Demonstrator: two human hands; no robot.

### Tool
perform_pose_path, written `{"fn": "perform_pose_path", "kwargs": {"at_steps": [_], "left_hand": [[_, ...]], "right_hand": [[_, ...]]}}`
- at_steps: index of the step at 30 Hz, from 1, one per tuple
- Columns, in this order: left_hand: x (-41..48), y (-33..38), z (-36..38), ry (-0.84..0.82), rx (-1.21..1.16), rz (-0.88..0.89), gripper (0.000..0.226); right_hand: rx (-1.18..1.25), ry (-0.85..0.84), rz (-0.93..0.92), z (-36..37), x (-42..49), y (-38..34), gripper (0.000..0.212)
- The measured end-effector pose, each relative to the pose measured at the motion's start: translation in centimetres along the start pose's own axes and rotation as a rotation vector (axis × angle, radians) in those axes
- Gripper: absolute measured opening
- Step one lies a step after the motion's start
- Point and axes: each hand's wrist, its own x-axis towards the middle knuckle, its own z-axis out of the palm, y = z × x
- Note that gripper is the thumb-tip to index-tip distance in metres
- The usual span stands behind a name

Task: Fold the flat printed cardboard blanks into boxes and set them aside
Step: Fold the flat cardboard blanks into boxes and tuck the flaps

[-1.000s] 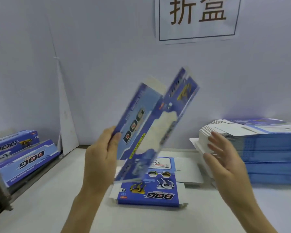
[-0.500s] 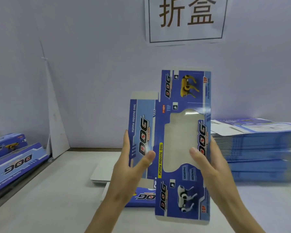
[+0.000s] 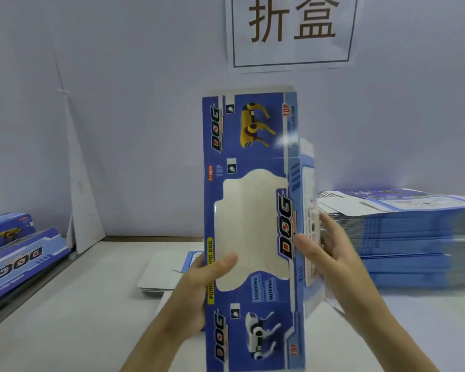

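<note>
- Left hand (image 3: 199, 285) grips the left edge of the cardboard blank (image 3: 253, 162). The thumb lies across the blank's front and the fingers are hidden behind it.
- Left forearm rises from below the blank's lower left.
- Right hand (image 3: 330, 253) pinches the blank's right edge, thumb on the front, fingers nearly straight behind the side panel and slightly blurred.
- Right forearm slants in from the blank's lower right.

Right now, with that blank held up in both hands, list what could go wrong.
1. The thumb of the left hand lies on the window of the blank; pressing there may crease it.
2. The right hand holds the side panel beside the stack of flat blanks; a swing could knock them askew.
</note>
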Motion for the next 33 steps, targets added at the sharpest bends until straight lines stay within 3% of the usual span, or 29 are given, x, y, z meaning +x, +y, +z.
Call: {"fn": "perform_pose_path", "kwargs": {"at_steps": [1, 4, 7, 14, 20, 27, 29, 33], "left_hand": [[0.0, 0.3, -0.4, -0.007, 0.018, 0.004, 0.038], [0.0, 0.8, -0.7, -0.054, 0.139, -0.002, 0.025], [0.1, 0.7, -0.6, -0.007, 0.195, -0.025, 0.040], [0.2, 1.0, -0.9, 0.006, 0.177, -0.005, 0.053], [0.4, 0.5, -0.9, 0.060, 0.124, 0.001, 0.051], [0.6, 0.7, -1.0, -0.057, 0.307, -0.027, 0.046], [0.6, 0.3, -0.7, -0.030, 0.347, -0.010, 0.059], [0.7, -0.4, 0.2, 0.081, 0.301, 0.080, 0.060]], "right_hand": [[-0.025, -0.018, 0.050, -0.2, 0.0, -0.2, 0.102], [-0.062, -0.006, 0.103, -0.5, 0.0, -0.1, 0.083], [0.022, 0.128, 0.138, -0.6, 0.0, 0.7, 0.062], [0.095, -0.022, 0.159, -0.9, 0.0, -0.4, 0.050], [0.171, 0.056, 0.147, -1.1, 0.1, 0.2, 0.029], [0.050, 0.026, 0.116, -2.1, 0.2, -0.7, 0.047], [-0.013, 0.058, 0.097, -1.9, 0.1, -0.8, 0.055], [0.031, 0.125, 0.110, -1.9, 0.0, -0.5, 0.044]]}}
